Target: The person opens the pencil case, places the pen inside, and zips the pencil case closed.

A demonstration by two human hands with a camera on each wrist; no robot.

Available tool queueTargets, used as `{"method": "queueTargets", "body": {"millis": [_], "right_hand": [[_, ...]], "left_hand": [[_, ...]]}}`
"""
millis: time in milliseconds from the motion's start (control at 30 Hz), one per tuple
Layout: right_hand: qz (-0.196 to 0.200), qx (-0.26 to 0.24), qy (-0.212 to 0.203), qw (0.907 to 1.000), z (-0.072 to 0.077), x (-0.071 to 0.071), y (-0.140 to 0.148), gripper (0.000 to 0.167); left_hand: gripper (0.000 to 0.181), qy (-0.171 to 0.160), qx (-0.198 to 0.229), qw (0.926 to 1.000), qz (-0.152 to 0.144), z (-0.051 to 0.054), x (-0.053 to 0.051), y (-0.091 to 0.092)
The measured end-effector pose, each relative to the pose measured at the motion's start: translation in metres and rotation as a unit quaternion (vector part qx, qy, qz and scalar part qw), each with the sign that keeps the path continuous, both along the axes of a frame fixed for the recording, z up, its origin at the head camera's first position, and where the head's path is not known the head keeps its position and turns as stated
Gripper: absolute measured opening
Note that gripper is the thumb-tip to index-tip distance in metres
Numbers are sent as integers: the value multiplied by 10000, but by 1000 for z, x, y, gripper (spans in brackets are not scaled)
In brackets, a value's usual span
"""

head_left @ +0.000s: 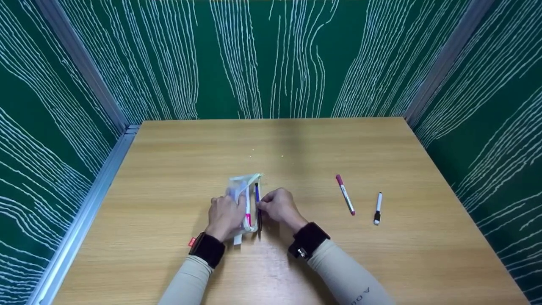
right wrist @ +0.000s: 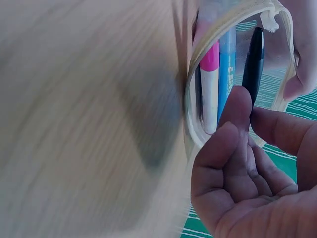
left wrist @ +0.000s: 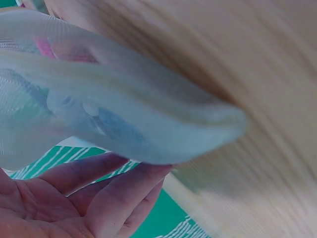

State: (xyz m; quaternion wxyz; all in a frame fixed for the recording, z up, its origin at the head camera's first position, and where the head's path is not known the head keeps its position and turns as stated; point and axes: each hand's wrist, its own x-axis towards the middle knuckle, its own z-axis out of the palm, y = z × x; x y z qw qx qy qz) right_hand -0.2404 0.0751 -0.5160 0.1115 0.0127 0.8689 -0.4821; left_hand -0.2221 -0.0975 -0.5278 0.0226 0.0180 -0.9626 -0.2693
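Note:
My left hand [head_left: 223,216] grips a translucent pencil case [head_left: 235,182] on the table, left of centre. In the right wrist view, the mouth of the case [right wrist: 191,99] gapes and a thumb of my left hand presses its rim. Inside are a white marker with a pink part [right wrist: 211,89] and a blue pen [right wrist: 226,64]. My right hand [head_left: 280,206] pinches a slim dark pen [right wrist: 254,62] between thumb and fingertips, right at the opening. The left wrist view has the pencil case [left wrist: 148,109] above the fingers of my left hand [left wrist: 109,198].
To the right lie a marker with a magenta cap [head_left: 345,194] and a shorter white marker with a black cap [head_left: 377,209], apart from each other. Small pale specks dot the table [head_left: 190,161] beyond the case. Green walls with white lines stand around it.

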Motion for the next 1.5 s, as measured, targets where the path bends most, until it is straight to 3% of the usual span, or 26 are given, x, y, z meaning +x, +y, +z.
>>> {"method": "queueTargets", "body": {"millis": [167, 533, 867, 1233, 1500], "right_hand": [[-16, -150, -233, 9996, 1, -5, -10, 5], [-104, -380, -265, 9989, -4, -8, -30, 6], [615, 347, 381, 9968, -6, -4, -33, 9], [641, 524, 809, 9933, -1, -5, -27, 14], [571, 347, 640, 9957, 1, -4, -20, 19]], "left_hand": [[52, 33, -17, 10000, 0, -1, 0, 0], [57, 87, -66, 9999, 30, -1, -1, 0], [57, 250, -29, 9997, -12, -1, 0, 1], [59, 291, -130, 9995, 39, 0, -1, 1], [58, 249, -80, 9996, 45, 1, -1, 0]]}}
